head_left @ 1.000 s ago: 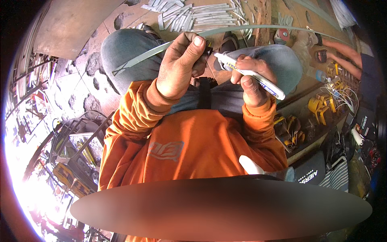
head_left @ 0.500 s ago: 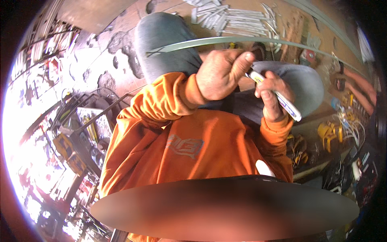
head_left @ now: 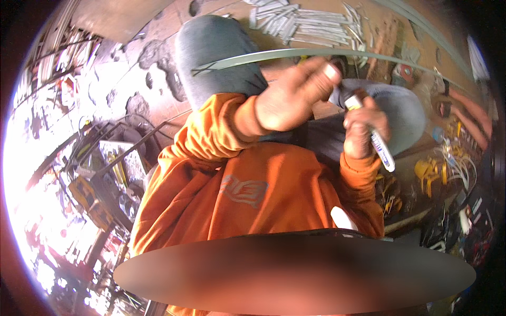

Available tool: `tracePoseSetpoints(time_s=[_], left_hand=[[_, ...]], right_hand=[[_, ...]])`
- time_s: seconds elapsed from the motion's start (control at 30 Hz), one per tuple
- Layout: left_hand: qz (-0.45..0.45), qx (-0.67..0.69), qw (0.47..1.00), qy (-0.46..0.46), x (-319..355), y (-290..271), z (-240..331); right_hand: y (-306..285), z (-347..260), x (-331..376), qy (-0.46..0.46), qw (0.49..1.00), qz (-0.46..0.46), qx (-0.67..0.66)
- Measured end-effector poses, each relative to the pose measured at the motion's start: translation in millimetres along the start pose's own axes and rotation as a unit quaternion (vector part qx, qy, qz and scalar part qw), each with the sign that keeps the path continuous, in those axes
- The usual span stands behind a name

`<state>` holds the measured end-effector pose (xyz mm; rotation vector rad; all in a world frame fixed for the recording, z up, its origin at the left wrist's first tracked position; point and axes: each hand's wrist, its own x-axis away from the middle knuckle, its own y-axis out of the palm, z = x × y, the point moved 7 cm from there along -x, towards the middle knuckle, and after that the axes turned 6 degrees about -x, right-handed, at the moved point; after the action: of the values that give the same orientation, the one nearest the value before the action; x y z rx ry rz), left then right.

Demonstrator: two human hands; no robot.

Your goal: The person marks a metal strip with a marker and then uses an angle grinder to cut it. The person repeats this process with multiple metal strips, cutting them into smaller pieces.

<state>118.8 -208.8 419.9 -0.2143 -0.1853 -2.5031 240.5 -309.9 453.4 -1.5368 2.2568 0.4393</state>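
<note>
My right hand [head_left: 363,126] is closed round a white marker pen [head_left: 380,150]. The pen's dark end points up and away, and its pale end sticks out below my fist. My left hand [head_left: 292,100] is lifted just left of it, its fingers stretched out and a little smeared by motion; no object shows in them. The fingertips are close to a long thin grey-green strip [head_left: 284,53] that arches across above my knees. Dark crossed lines mark the strip's left end, over my left knee. Whether my left fingers touch the strip, I cannot tell.
Many pale cut strips [head_left: 319,26] lie on the floor ahead. At the right, another person's forearms [head_left: 472,124] reach in near the strip's far end. Yellow tools [head_left: 427,169] and white cables lie below them. A dark metal frame [head_left: 139,142] and clutter stand at my left.
My left hand has opened from a curled grip beside the pen. The right hand has drawn slightly right with the pen, which now stands steeper and apart from the left hand.
</note>
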Motion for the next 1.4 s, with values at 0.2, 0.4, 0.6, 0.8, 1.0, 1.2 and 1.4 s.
tracePoseSetpoints(time_s=[0.2, 0.4, 0.6, 0.8, 1.0, 1.2, 1.4], left_hand=[[-0.06, 0.422, 0.899, -0.102, -5.4, -7.6, -2.6], [-0.099, 0.493, 0.859, -0.096, -1.4, 3.9, 8.1], [-0.114, 0.423, 0.896, -0.07, -1.9, 10.1, 8.8], [-0.066, 0.33, 0.938, -0.084, 4.0, 9.0, 5.6], [-0.064, 0.346, 0.932, -0.089, 1.7, 9.1, 4.7], [-0.074, 0.296, 0.949, -0.076, 3.1, 8.2, 3.4], [-0.08, 0.315, 0.943, -0.071, 1.8, 8.7, 4.3]], right_hand=[[-14.0, 9.3, -2.0, 0.045, 0.991, 0.111, 0.062], [-0.5, -3.4, -14.5, -0.08, 0.987, 0.005, 0.14], [4.1, -0.6, -8.7, -0.07, 0.97, 0.0, 0.231], [-1.6, 11.4, -5.5, -0.051, 0.974, 0.054, 0.216], [-1.0, 8.5, -6.5, -0.061, 0.975, 0.045, 0.211], [1.6, 1.7, -8.3, -0.104, 0.969, 0.025, 0.222], [1.7, 3.7, -7.5, -0.107, 0.971, 0.026, 0.213]])
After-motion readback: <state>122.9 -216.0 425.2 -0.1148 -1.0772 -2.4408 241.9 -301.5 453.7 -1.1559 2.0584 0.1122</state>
